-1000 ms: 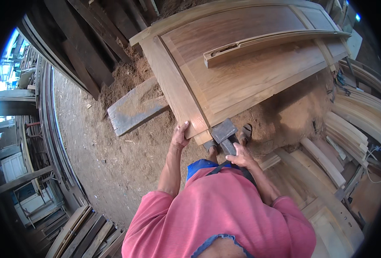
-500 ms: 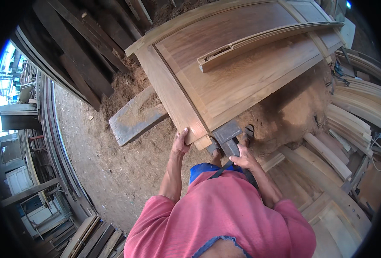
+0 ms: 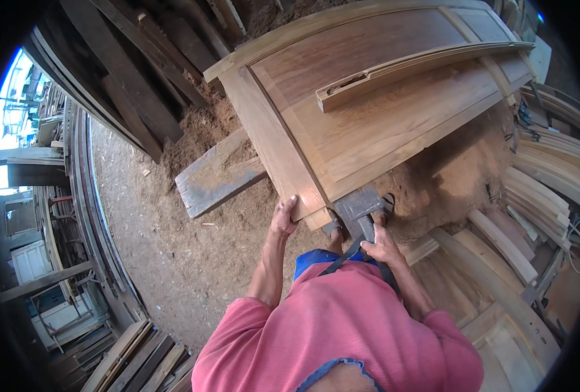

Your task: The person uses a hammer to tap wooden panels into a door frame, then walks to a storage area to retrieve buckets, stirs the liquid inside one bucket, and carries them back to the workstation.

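door (image 3: 375, 140) of brown wood with framed panels lies slantwise above the ground (image 3: 166, 242). the left hand (image 3: 285, 215) is closed around the door's near left corner, thumb on top, the other fingers mostly hidden beneath. the right hand (image 3: 383, 247) is wrapped around the handle (image 3: 366, 227) of a dark grey hammer (image 3: 359, 204); the blocky head is just beside the door's near edge, close to that same corner, though i cannot tell whether they touch. a short pale tongue of wood (image 3: 317, 219) sticks out past the corner, between the two hands. along the door's surface lies a long strip of wood (image 3: 427, 73), with a slot cut near its left end and its other end reaching the right edge. a thick grey plank (image 3: 215, 178) rests on the ground by the door's left edge, among sawdust (image 3: 211, 124). curved boards (image 3: 540, 199) are stacked beyond the right edge.
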Available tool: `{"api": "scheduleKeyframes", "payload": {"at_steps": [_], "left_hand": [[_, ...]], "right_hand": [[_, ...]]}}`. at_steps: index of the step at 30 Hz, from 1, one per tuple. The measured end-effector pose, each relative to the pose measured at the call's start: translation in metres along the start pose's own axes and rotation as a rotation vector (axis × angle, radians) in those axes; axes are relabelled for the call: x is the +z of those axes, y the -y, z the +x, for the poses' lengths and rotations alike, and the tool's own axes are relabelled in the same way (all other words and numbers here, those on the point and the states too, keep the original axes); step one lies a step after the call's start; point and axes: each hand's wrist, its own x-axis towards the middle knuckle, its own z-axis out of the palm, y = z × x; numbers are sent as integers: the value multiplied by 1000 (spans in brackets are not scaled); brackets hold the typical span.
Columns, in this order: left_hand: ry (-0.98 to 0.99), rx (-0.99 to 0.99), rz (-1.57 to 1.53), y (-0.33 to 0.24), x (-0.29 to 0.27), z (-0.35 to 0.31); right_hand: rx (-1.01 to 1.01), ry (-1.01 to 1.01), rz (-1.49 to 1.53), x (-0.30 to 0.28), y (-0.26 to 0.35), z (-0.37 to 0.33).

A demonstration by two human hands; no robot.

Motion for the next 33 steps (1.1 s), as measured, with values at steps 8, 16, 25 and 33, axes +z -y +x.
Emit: {"api": "scheduleKeyframes", "payload": {"at_steps": [8, 16, 25, 33], "left_hand": [[8, -4, -19, -2, -2, -2], [2, 8, 37, 3, -10, 4], [-3, -12, 11, -2, -10, -5], [23, -12, 60, -4, -9, -7]], "right_hand": [[-47, 160, -187, -16, 48, -5], [114, 111, -238, -5, 69, -15], [105, 115, -27, -21, 55, -12], [36, 125, -345, 13, 59, -15]]}}
